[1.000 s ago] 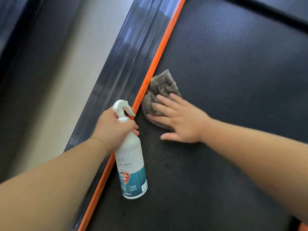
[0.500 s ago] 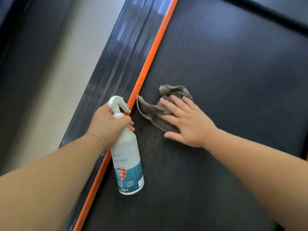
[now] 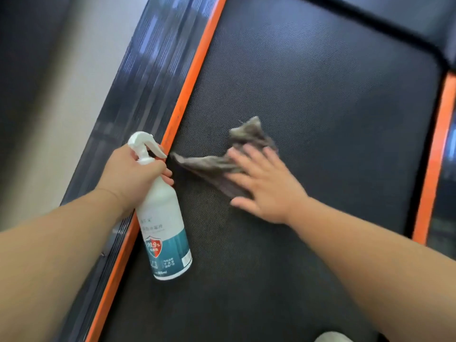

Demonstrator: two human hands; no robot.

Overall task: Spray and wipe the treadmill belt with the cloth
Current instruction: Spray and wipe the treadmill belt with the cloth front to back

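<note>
Grey cloth (image 3: 209, 162) is lying crumpled on the black treadmill belt (image 3: 308, 90), one corner trailing out toward the orange strip (image 3: 191, 80) at the belt's left edge and another poking out past the fingertips. The right hand (image 3: 267, 185) is pressing flat on it, fingers straight and spread, the thumb lying on the bare belt. The left hand (image 3: 134, 174) is gripping the neck of a white spray bottle (image 3: 164, 233), fingers curled round it just under the trigger head, whose nozzle is pointing toward the cloth. The bottle is hanging tilted, its teal-and-white label with a red shield facing up, its base over the belt beside the orange strip; whether the base is touching the belt I cannot tell. The two hands are sitting near each other but apart. A dark ribbed side rail (image 3: 150, 70) is running outside the orange strip, with pale floor (image 3: 49, 114) beyond it, and a second orange strip (image 3: 430, 164) is bordering the belt's right side
</note>
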